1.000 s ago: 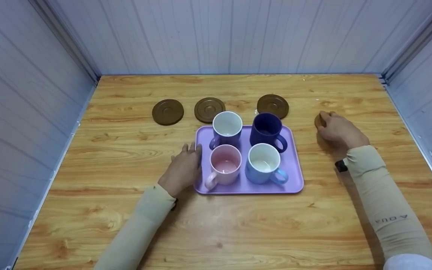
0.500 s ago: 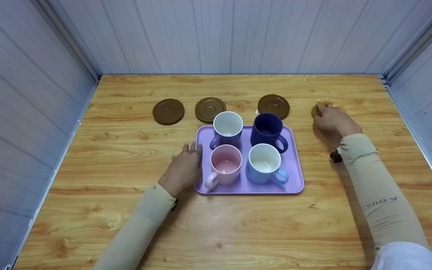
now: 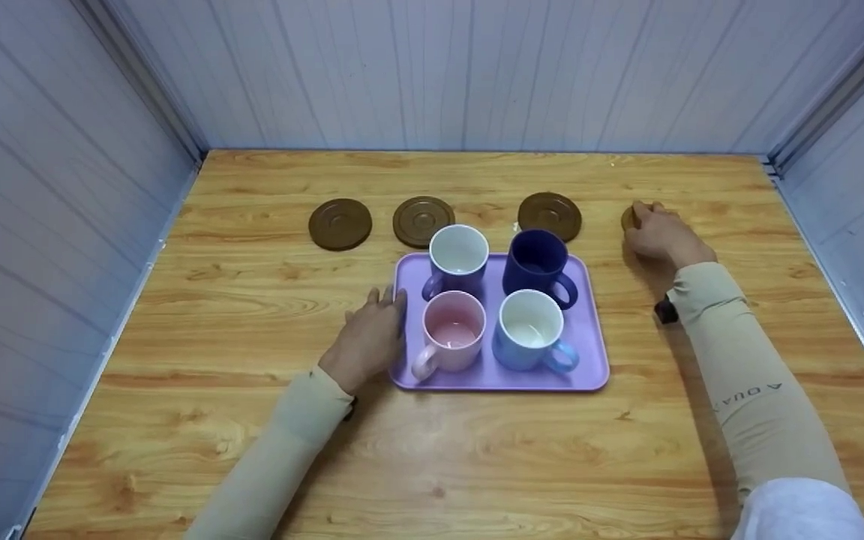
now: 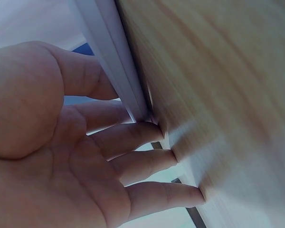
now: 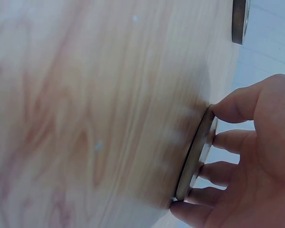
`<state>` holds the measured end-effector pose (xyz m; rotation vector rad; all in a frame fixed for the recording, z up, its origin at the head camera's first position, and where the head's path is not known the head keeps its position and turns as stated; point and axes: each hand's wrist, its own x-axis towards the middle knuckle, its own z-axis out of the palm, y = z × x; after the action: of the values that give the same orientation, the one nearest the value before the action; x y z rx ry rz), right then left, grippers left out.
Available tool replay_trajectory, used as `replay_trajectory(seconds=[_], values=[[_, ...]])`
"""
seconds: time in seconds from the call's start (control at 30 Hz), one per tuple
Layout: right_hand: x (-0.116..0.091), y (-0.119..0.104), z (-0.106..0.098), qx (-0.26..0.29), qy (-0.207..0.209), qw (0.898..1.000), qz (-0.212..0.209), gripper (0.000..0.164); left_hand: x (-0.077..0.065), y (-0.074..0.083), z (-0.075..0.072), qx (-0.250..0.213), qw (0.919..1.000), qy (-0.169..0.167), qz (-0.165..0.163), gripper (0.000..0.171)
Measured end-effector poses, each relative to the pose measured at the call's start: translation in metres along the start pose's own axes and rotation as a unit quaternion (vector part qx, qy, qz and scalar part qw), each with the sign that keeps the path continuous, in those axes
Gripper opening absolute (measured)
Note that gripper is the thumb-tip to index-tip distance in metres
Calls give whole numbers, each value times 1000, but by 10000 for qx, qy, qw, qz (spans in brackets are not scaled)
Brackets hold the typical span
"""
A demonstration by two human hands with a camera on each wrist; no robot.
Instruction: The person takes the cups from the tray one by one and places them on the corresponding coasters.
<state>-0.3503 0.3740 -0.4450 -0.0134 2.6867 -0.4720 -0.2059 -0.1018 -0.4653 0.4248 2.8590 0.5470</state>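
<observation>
Four fingers and the thumb of my right hand (image 3: pixel 661 236) hold a round brown coaster (image 5: pixel 197 151) by its rim, at the far right of the table. In the right wrist view the coaster lies close against the wood. My left hand (image 3: pixel 368 337) rests at the left rim of a purple tray (image 3: pixel 552 381), thumb and index over the rim and the other fingertips on the table. On the tray stand a white-lined mug (image 3: pixel 458 253), a dark blue mug (image 3: pixel 533 274), a pink mug (image 3: pixel 451 334) and a light blue mug (image 3: pixel 528 337).
Behind the tray, a row of brown coasters lies flat: a left one (image 3: pixel 340 225), a middle one (image 3: pixel 423 221) and a right one (image 3: pixel 550 214). Pale panel walls (image 3: pixel 432 75) enclose the wooden table (image 3: pixel 432 465) at the back and both sides.
My right hand has moved the coaster a little away from me and to the left, with little movement in the last half second. The left hand and tray have stayed in place.
</observation>
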Motion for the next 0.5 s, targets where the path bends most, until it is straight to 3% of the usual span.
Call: replay_trajectory(seconds=[0.5], values=[[-2,0,-1,138,180,9997,15,78,1,2,0,-17,9999,-74,-71,51]])
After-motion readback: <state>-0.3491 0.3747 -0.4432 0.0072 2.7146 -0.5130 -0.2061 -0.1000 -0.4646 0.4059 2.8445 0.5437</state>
